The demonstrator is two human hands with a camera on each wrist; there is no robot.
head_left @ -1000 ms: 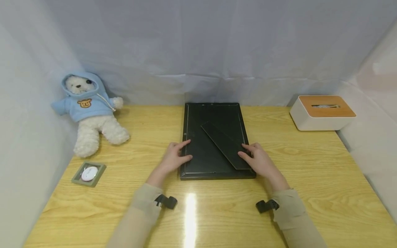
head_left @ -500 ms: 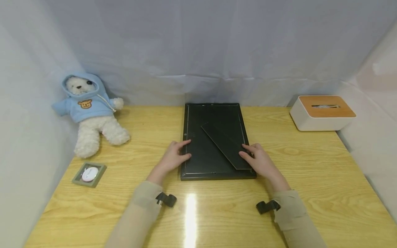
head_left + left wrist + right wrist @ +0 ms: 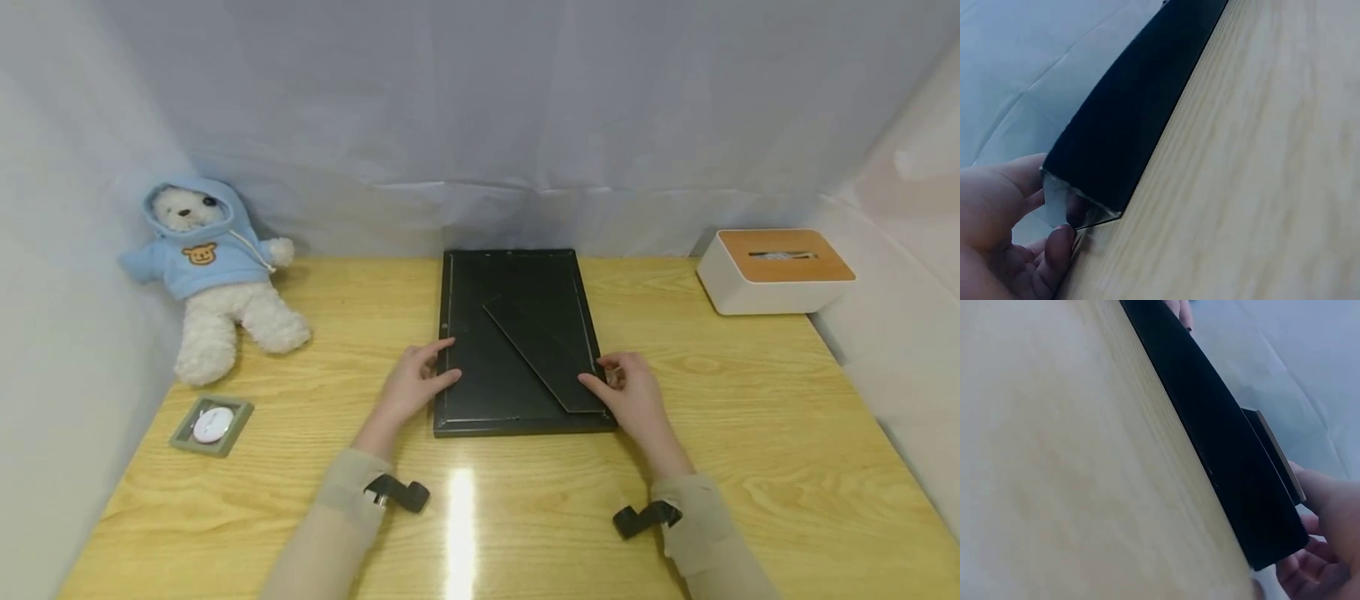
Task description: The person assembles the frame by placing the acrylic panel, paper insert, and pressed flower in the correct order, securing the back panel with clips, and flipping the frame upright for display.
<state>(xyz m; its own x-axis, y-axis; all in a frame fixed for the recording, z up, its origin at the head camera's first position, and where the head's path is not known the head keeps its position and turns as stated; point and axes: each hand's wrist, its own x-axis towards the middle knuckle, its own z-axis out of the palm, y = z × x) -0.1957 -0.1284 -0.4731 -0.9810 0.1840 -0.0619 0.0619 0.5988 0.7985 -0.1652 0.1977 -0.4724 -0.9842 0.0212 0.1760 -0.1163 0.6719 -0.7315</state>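
A black picture frame (image 3: 480,367) lies face down on the wooden table, its flat back support leg (image 3: 543,350) slanting across it. In the head view my left hand (image 3: 408,387) grips the frame's left edge, index fingertip and thumb over the back. The left wrist view shows that hand's curled fingers (image 3: 1047,259) low against the frame's side. My right hand (image 3: 633,400) holds the right edge near the front corner, thumb by the support leg. Its curled fingers (image 3: 1310,565) sit at the frame's end in the right wrist view; some fingertips are hidden.
A white plush bear (image 3: 213,279) in a blue hoodie leans at the back left. A small green-framed case (image 3: 212,426) with a round white item lies before it. A white tissue box (image 3: 776,271) with a wood-coloured top stands at the back right.
My right index finger has drawn back from the support leg to the frame's right edge, and the right wrist has turned slightly. The left hand and the frame look nearly unmoved.
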